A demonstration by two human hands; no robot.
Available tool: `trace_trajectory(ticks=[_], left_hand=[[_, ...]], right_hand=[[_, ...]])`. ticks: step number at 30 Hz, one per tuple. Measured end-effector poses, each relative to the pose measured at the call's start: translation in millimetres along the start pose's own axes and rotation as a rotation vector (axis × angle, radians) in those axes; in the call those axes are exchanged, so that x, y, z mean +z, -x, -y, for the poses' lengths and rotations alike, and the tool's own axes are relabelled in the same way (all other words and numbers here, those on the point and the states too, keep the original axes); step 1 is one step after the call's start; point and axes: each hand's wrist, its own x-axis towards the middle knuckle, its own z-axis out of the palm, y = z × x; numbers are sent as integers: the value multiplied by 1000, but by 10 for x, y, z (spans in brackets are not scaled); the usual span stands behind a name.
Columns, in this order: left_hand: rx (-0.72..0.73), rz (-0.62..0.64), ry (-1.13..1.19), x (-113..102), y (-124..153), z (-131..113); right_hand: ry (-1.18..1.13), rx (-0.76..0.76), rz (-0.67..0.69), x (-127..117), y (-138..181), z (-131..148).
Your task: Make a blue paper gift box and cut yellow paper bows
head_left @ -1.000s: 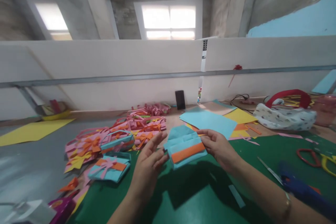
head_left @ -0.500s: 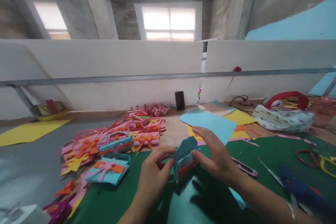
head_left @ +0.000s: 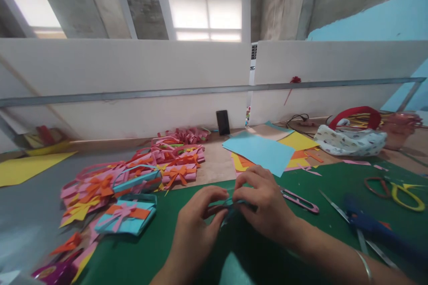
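My left hand and my right hand meet over the green mat, fingers pinched on a folded blue paper piece with an orange band. Only a thin edge of it shows between my fingers; the rest is hidden under my hands. A finished blue paper bag with a pink bow lies to the left of my left hand. Behind it sits a heap of pink and orange paper bags.
Loose blue, yellow and orange sheets lie beyond my hands. Pink snips rest right of my right hand. A blue glue gun, scissors and a patterned bag with red handle are at the right. A phone leans on the partition.
The blue paper piece went from held up and facing me to turned edge-on and lowered onto the mat. Both hands closed over it. The view shifted slightly left and down.
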Motion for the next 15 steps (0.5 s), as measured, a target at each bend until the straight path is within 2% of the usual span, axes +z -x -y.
trace_trajectory(ticks=[3,9,12,15], left_hand=[[16,-111,-26,4,3,-16],[303,-226,-402,-9,5,-32],[356,-220,-459,28,28,-28],[367,-169,-491,66,53,-16]], right_hand=[[-32,-13,-47,-8,1,5],[-62,-33,-164,-39,-3,23],[-46,-64,-195,-54,-6,36],[-49,-80,-159,-57,0,34]])
